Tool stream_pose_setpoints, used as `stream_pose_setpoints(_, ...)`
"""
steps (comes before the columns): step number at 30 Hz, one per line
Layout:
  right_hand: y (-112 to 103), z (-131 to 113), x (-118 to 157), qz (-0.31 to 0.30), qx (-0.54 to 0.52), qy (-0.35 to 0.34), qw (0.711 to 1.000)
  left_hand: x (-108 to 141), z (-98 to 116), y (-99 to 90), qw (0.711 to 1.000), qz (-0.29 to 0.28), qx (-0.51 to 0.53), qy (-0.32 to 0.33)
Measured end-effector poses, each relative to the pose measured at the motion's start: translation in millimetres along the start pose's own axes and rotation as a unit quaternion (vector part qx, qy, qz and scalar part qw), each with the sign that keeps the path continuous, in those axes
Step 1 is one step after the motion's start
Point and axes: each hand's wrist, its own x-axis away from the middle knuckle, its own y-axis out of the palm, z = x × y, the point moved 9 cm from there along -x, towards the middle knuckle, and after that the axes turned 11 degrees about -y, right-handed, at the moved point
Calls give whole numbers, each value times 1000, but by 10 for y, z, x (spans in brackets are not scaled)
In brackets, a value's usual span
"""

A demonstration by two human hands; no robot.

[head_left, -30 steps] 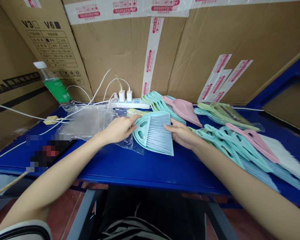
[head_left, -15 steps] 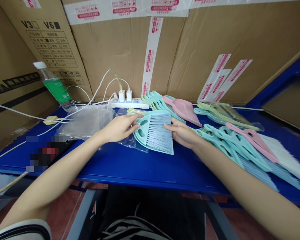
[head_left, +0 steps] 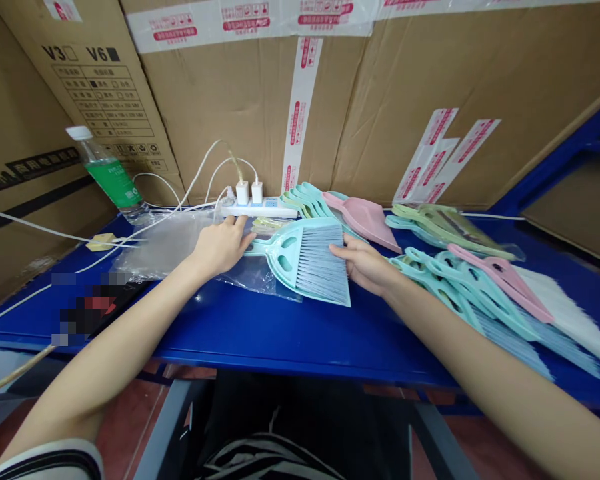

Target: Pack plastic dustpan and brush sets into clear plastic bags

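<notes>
In the head view, one mint-green hand brush [head_left: 300, 260] is lying on a clear plastic bag [head_left: 175, 243] near the middle of the blue desk [head_left: 280, 333], its handle pointing toward 9 o'clock. The left hand [head_left: 220, 247] is resting flat on the bag just beside the handle, its fingers [head_left: 237, 227] spread and released. The right hand [head_left: 365, 267] is touching the brush's bristle end; whether its fingers are gripping, I cannot tell. One brush is lying apart, while the others are heaped: a mint stack [head_left: 305, 200] at 12 o'clock, and a mint pile [head_left: 460, 293] with one pink brush [head_left: 500, 280] at 3 o'clock, too overlapped to count. One pink dustpan [head_left: 363, 220] is sitting at 1 o'clock, and one water bottle [head_left: 107, 170] is standing at 10 o'clock.
</notes>
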Motion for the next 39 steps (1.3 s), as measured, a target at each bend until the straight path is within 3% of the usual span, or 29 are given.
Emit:
stream_pose_setpoints(19,20,1,1,-34,15,-11,999,52,165,17,996,11,29,87)
stream_pose_setpoints(31,-4,-5,-12,-29,1,-23,999,9,11,78,999,-16,-42,17)
stream_pose_setpoints(39,7,-7,-11,-32,0,-23,999,24,75,118,998,-17,-49,45)
